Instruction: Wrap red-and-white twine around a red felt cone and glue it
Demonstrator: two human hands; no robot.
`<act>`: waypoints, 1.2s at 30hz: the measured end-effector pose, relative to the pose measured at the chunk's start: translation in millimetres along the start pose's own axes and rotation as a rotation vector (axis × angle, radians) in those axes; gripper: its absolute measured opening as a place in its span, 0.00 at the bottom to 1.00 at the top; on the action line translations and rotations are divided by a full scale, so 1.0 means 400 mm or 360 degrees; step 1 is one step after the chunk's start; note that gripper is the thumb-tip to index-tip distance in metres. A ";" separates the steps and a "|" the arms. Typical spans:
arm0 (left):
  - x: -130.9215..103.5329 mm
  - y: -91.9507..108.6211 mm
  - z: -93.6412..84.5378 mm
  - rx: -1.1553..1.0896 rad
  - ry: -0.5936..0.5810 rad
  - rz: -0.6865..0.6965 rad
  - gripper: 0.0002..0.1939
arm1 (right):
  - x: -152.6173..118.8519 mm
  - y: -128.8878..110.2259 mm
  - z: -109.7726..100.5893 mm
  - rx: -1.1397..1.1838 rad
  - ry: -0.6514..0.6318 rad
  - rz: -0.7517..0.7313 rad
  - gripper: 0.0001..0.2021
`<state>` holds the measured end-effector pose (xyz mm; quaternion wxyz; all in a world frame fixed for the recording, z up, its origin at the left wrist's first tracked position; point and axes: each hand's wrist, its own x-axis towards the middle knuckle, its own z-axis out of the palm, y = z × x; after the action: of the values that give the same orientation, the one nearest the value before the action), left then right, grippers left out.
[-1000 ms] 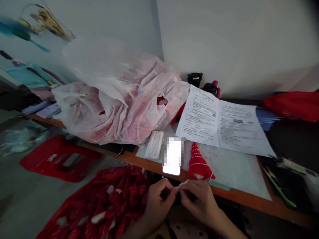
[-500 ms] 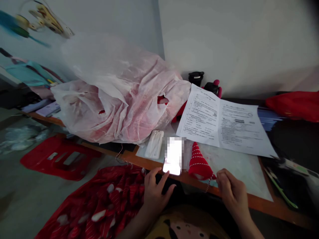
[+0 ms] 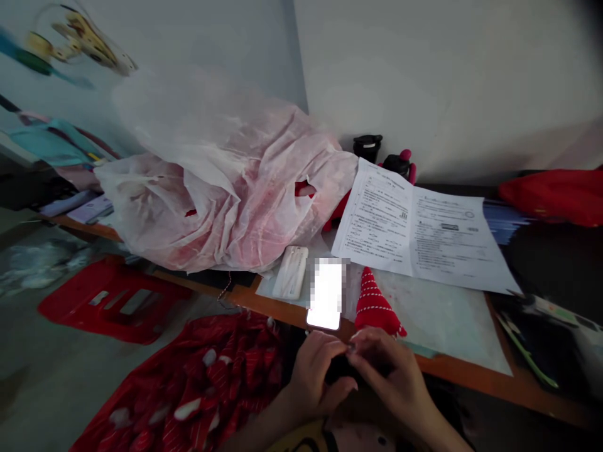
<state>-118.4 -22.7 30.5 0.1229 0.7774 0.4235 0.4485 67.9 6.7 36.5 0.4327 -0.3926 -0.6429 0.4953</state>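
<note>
At the table's front edge my left hand (image 3: 318,370) and my right hand (image 3: 389,370) meet at the fingertips. Something small and dark shows between the right thumb and index finger; I cannot make out what it is. The left fingers are bent, the index tip near the right fingertips and the thumb apart. Just beyond the hands lies a red cone-shaped cloth piece (image 3: 373,304) with white stripes. A phone (image 3: 324,311) with a bright screen lies to its left, and a white rectangular device (image 3: 291,273) sits beside the phone.
A large whitish plastic bag (image 3: 226,207) fills the table's left part. Printed paper (image 3: 424,232) lies behind the cone. At the right are a dark pouch (image 3: 537,339) and red cloth (image 3: 556,194). Below left are a red stool (image 3: 108,301) and a red bag of striped pieces (image 3: 202,376).
My left hand has left the phone and moved right. My right hand has moved left from beside the cone, so both hands now meet in front of it.
</note>
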 end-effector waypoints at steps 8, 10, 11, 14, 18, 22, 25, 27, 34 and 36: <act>0.019 -0.014 -0.002 0.0094 -0.0006 0.0348 0.19 | -0.007 -0.003 0.035 0.0625 -0.0403 0.0396 0.09; 0.010 -0.017 -0.005 0.0124 0.0022 0.0319 0.20 | -0.009 -0.001 0.042 0.0687 -0.0437 0.0439 0.09; 0.006 -0.015 -0.006 0.0129 0.0020 0.0292 0.19 | -0.008 -0.002 0.046 0.0689 -0.0448 0.0453 0.09; 0.001 -0.004 -0.012 0.0089 -0.0046 0.0218 0.19 | -0.002 -0.011 0.055 0.0634 -0.0468 0.0451 0.10; -0.011 -0.013 -0.055 0.0117 -0.0051 0.0130 0.18 | -0.007 -0.017 0.042 0.0458 -0.0593 0.0337 0.09; -0.045 -0.092 -0.169 0.0362 0.0459 -0.0393 0.19 | -0.026 0.000 -0.007 0.0354 -0.0704 0.0114 0.16; -0.073 -0.160 -0.249 0.0540 0.0668 -0.0705 0.14 | -0.018 0.015 -0.021 -0.0104 -0.0536 -0.0125 0.21; -0.085 -0.188 -0.269 0.0637 0.0629 -0.0710 0.08 | 0.000 0.024 -0.006 -0.0459 -0.0541 -0.0273 0.24; -0.118 -0.200 -0.219 0.0699 0.0524 -0.0675 0.09 | 0.031 0.068 0.083 -0.0951 -0.0694 -0.0502 0.20; -0.133 -0.203 -0.215 0.0660 0.0521 -0.0785 0.10 | 0.028 0.076 0.085 -0.0989 -0.0685 -0.0531 0.20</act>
<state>-244.4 -30.1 1.3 -0.0024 0.5781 0.6945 0.4283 34.4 13.0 4.2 0.2235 -0.2826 -0.8925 0.2715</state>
